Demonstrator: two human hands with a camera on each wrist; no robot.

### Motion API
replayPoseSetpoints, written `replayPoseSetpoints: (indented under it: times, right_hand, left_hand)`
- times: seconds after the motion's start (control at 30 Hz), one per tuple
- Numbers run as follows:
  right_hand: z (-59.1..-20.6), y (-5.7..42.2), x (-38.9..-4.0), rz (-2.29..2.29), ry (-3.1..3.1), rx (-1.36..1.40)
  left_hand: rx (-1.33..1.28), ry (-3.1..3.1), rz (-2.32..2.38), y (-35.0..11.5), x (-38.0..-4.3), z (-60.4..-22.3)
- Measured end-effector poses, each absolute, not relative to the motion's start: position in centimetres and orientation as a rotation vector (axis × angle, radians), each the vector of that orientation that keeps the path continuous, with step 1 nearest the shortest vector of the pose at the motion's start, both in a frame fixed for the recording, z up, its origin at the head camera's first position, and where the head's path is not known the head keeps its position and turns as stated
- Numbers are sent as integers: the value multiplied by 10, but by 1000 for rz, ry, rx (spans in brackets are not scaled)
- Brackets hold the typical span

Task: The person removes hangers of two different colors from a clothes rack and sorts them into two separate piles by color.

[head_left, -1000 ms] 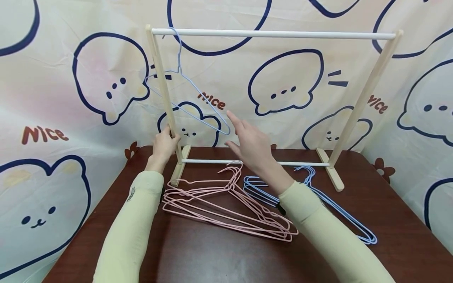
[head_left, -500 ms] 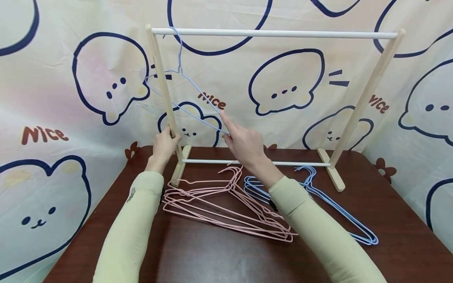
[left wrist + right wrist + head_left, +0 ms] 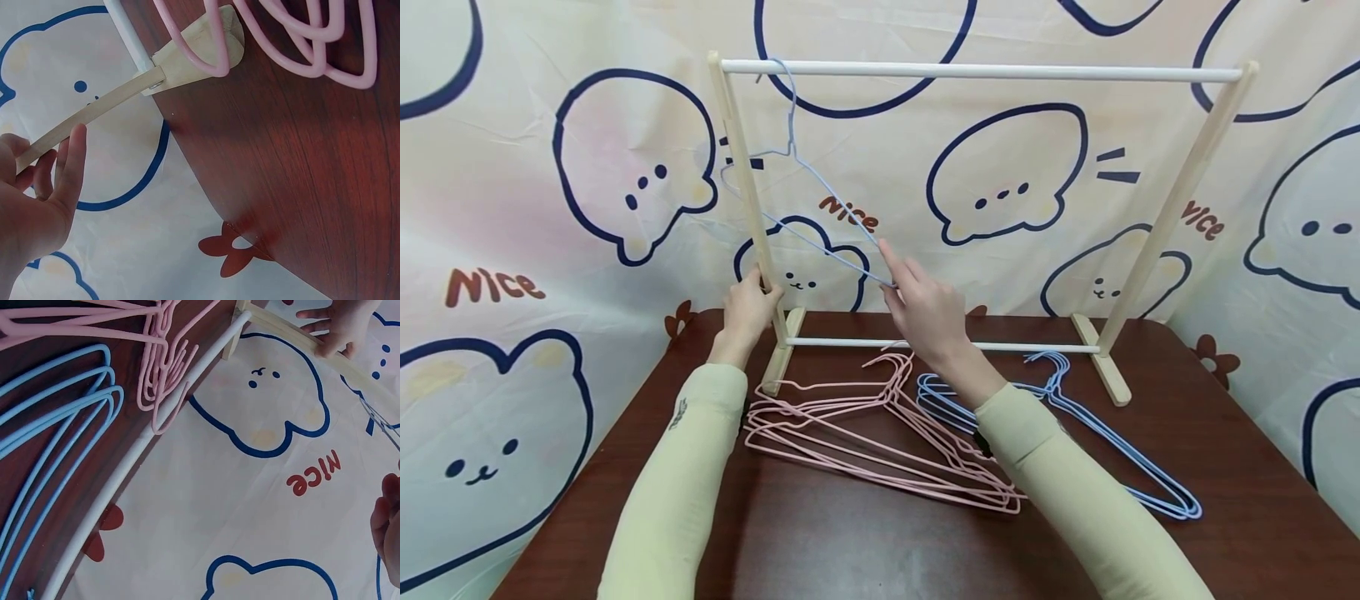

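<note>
A blue clothes hanger [image 3: 792,125] hangs by its hook from the white top rail [image 3: 985,72] of a wooden rack, near the left end. Its right lower corner is pinched by my right hand [image 3: 931,318], with the index finger along the sloping wire. My left hand [image 3: 749,308] grips the rack's left post [image 3: 747,179] low down; in the left wrist view, the fingers of this hand [image 3: 40,203] lie about the post. At the right wrist view's edge, only part of my right hand [image 3: 389,528] shows.
On the dark brown table [image 3: 865,550] lie several pink hangers [image 3: 880,479] in a pile. Several blue hangers [image 3: 1131,454] lie to their right. The rack's lower white rail [image 3: 1015,347] runs behind them. A patterned cloth [image 3: 880,150] covers the walls.
My right hand has come left to the hanging blue hanger and taken its right corner. The hanger has then slid slightly right along the rail. My left hand stays on the post.
</note>
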State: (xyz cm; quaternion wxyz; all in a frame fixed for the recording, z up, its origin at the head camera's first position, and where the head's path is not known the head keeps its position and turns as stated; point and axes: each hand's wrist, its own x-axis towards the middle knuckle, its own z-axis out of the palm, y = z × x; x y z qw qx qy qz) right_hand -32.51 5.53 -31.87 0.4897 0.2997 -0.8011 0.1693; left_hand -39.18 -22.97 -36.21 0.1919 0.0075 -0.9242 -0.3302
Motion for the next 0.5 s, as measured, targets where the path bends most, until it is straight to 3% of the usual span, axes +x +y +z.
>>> replayPoseSetpoints:
  times: [0.5]
  right_hand:
    - [-318,75,-311,594,-1879,640]
  left_hand:
    - [24,-2598,-948,-230,-392,-362]
